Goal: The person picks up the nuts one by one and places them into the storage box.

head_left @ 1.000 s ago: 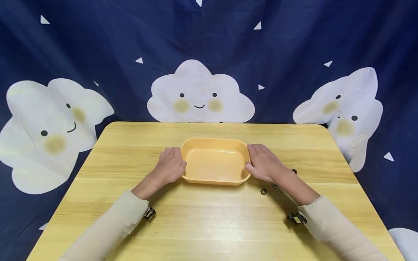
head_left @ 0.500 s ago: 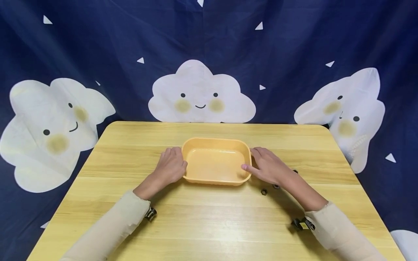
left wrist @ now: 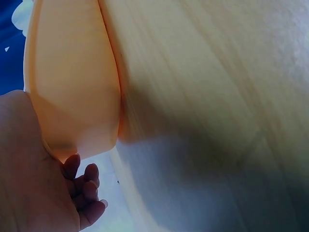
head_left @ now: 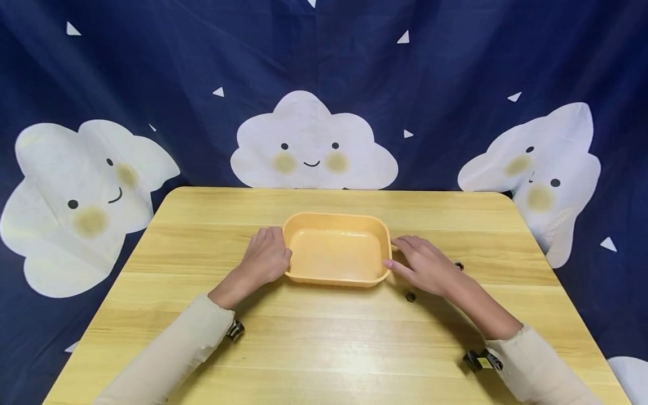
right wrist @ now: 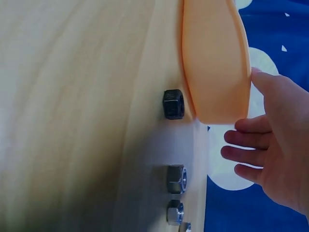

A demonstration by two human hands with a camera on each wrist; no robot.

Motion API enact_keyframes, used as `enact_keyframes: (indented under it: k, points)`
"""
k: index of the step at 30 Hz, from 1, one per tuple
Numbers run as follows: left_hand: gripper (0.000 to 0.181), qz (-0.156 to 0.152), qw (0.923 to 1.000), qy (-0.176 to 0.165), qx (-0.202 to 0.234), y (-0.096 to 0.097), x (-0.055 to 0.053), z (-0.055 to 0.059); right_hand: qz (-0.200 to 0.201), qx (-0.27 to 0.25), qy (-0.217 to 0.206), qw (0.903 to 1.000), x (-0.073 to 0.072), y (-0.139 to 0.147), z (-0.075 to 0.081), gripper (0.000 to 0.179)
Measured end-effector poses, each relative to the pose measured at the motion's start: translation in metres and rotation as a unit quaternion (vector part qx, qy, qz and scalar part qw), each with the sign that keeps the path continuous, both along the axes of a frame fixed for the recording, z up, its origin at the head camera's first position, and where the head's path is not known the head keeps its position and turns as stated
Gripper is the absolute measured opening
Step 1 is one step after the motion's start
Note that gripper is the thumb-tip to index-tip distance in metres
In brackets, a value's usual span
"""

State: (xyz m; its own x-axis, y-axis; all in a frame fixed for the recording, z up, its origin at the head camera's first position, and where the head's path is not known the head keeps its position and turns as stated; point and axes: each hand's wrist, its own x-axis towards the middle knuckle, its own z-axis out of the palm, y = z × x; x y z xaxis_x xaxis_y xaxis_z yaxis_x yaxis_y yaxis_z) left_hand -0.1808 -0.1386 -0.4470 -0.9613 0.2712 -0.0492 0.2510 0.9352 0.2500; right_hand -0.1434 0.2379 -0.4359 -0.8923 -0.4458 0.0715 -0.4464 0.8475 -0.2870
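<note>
A shallow orange plastic tray (head_left: 336, 256) with rounded corners sits on the wooden table. My left hand (head_left: 264, 256) grips its left end, thumb over the rim and fingers curled outside. From the left wrist, the tray's outer wall (left wrist: 75, 72) shows beside that hand, fingertips under its corner. At the right end, my right hand (head_left: 422, 263) has loosened, with its thumb tip right at the rim and its fingers extended outside. The right wrist view shows that hand (right wrist: 282, 135) with fingers spread apart beside the tray's end.
Close to the tray's right end lies a dark hex nut (right wrist: 174, 104). Silver nuts (right wrist: 176, 179) stand in a row beyond it, under the right forearm. A dark blue curtain (head_left: 324, 50) with white clouds hangs behind the table (head_left: 324, 349).
My right hand has let go of the tray's right rim and drawn slightly to the right, its fingers straightening. The left hand keeps its grip, and the tray stays in place.
</note>
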Motion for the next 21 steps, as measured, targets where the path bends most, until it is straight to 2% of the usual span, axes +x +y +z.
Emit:
enact_keyframes:
  k: [8, 16, 18, 21]
  points:
    - [0.023, 0.004, 1.0000, -0.007, 0.004, 0.001, 0.001, 0.001, 0.011, -0.021, 0.032, 0.9992, 0.007, 0.003, -0.006, 0.058]
    - [0.023, 0.005, 0.9999, -0.005, 0.008, 0.001, 0.002, 0.001, 0.057, -0.041, 0.098, 0.9928, 0.012, 0.010, -0.015, 0.029]
    - [0.023, 0.004, 1.0000, -0.002, 0.009, 0.001, 0.002, 0.001, 0.061, -0.045, 0.102, 0.9919, 0.012, 0.012, -0.016, 0.027]
    - [0.023, 0.004, 1.0000, 0.003, 0.008, 0.000, 0.002, 0.001, 0.062, -0.054, 0.084, 0.9931, 0.014, 0.016, -0.018, 0.026]
